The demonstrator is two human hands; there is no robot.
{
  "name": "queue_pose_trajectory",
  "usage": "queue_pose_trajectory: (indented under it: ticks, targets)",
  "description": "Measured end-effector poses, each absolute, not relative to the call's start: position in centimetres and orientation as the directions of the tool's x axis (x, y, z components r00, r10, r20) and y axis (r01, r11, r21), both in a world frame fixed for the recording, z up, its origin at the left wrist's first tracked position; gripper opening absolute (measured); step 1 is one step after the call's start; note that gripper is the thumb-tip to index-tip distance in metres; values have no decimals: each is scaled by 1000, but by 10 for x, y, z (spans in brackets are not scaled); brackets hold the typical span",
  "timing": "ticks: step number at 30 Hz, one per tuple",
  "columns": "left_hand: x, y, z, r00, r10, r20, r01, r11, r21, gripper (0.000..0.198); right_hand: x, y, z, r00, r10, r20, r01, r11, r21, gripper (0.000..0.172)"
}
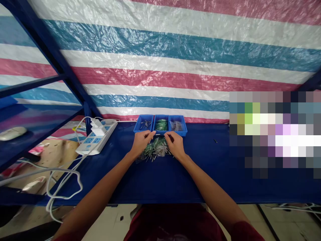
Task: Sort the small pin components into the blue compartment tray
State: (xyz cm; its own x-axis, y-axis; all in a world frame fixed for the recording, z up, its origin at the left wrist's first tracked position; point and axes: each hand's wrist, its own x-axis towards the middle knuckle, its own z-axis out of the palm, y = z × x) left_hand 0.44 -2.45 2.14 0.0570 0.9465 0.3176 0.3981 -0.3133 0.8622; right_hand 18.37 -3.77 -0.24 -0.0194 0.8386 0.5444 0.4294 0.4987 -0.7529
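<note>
My left hand (142,142) is closed in a pinch, a thin pale metal piece (157,134) sticking out from its fingertips toward the right. Facing it, my right hand (175,144) is also pinched; what sits between its fingers is too small to make out. Below and between both hands lies a mixed pile (157,150) of slim metal pins, green pieces and clear plastic. Just beyond stand three joined blue bins: the left bin (135,129) contains metal pins, the middle bin (162,116) green pieces, the right bin (185,128) greyish-brown pieces.
On the blue table (155,184), a white power strip (96,139) with plugged-in adapters stands to the left, its white cables (66,182) looping over the edge. A small dark piece (215,141) lies at right. Striped sheeting (160,77) hangs behind; a blurred patch covers the far right.
</note>
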Motion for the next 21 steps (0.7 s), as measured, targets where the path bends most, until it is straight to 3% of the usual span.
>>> queue_pose_trajectory:
  ticks: [2, 5, 8, 10, 12, 15, 18, 21]
  targets:
    - [4, -20, 23, -33, 968, 250, 291, -230, 929, 50, 185, -37, -2, 16, 839, 543, 430, 485, -762, 28]
    - [4, -6, 26, -195, 978, 78, -46, -88, 995, 49, 185, -37, -2, 15, 843, 538, 429, 481, -765, 29]
    - [3, 5, 27, -159, 985, -70, -267, 25, 963, 41, 184, -37, -3, 10, 839, 544, 435, 487, -758, 28]
    - [0, 7, 29, -100, 992, -76, -297, 43, 954, 45, 185, -36, -2, 40, 838, 545, 456, 470, -756, 28]
    - [-5, 5, 31, -84, 996, 4, -206, -22, 978, 53, 188, -34, -1, 82, 844, 530, 501, 425, -754, 28]
    - [-18, -2, 39, 1, 981, 194, 182, -191, 964, 49, 196, -30, 4, 63, 883, 465, 611, 334, -718, 25]
    - [-35, -15, 46, 330, 919, 214, 552, -372, 746, 52, 209, -28, 11, -104, 936, 336, 699, 309, -645, 19]
    - [-53, -30, 42, 568, 816, 108, 684, -541, 490, 81, 226, -35, 14, -374, 889, 265, 686, 457, -566, 28]
